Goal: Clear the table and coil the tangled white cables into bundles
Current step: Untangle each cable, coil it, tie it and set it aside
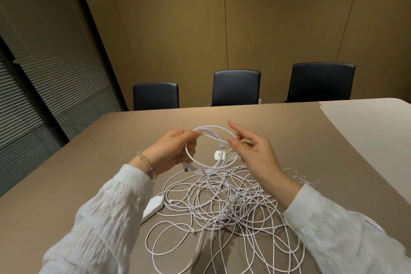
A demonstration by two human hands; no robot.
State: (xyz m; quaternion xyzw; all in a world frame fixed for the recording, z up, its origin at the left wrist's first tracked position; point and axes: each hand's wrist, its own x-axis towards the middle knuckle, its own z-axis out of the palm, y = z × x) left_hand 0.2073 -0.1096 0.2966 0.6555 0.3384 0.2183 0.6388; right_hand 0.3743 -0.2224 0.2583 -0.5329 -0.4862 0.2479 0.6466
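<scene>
Tangled white cables [231, 207] heaped on table [66, 184] just below both hands, white power strip [153, 207] under left forearm. Left hand [172, 151] grips coiled loop [211, 149], held off table. Right hand [251, 149] pinches loop's other side, index finger out straight. White adapter [219, 154] seen through the loop. Three chairs [236, 88] far beyond the hands.

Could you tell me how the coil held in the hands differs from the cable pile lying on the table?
The coil is wound in neat, even round loops; the cable pile sprawls in loose, crossing loops. The coil is lifted off the table, held by the left hand and pinched by the right hand; the pile lies flat. The coil is compact; the pile spreads wide. Both are thin white cable.
</scene>
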